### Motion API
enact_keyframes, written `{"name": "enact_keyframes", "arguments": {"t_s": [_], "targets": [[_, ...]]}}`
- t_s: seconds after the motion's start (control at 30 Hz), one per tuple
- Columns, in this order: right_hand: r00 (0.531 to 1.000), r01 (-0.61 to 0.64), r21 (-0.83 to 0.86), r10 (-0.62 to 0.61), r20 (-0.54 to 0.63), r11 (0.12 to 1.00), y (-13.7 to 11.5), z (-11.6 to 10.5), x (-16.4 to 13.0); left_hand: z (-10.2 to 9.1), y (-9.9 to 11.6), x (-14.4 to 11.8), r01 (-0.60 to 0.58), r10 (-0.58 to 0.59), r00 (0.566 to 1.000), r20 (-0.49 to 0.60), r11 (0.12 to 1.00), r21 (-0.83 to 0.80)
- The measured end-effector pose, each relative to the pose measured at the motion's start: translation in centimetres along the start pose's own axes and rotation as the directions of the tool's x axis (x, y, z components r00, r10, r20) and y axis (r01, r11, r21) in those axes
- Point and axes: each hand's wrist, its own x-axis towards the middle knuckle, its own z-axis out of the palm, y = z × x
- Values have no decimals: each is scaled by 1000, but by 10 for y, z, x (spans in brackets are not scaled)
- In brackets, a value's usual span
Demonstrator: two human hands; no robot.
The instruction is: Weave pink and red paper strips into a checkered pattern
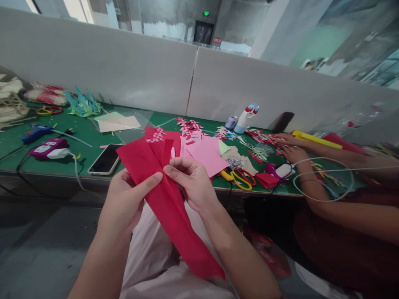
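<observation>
Pinching long, folded, red paper-like sheet (177, 211) with left hand (124, 195) and right hand (196, 182), thumbs on top, by near edge of green table (81, 160). Probably light, easily creased; hold at folds.

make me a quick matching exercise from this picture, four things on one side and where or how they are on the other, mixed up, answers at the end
Things:
1. red paper
2. phone
3. white bottle
4. small sign high at the back

Places or states:
A. standing beside a small can
B. glowing green
C. held between the left hand and the right hand
D. lying flat, dark screen up

Right pairs: 1-C, 2-D, 3-A, 4-B
</observation>
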Motion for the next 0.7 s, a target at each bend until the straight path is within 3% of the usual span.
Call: {"name": "enact_keyframes", "arguments": {"t_s": [0.2, 0.7], "targets": [[995, -85, -18, 86, 59, 996, 1, -8, 1, 2, 0, 3, -22, 22, 1000, -1, 998, -66], [999, 11, 50, -13, 38, 999, 9, -7, 1, 3, 2, 2, 0, 0, 1000, 0, 997, -73]]}}
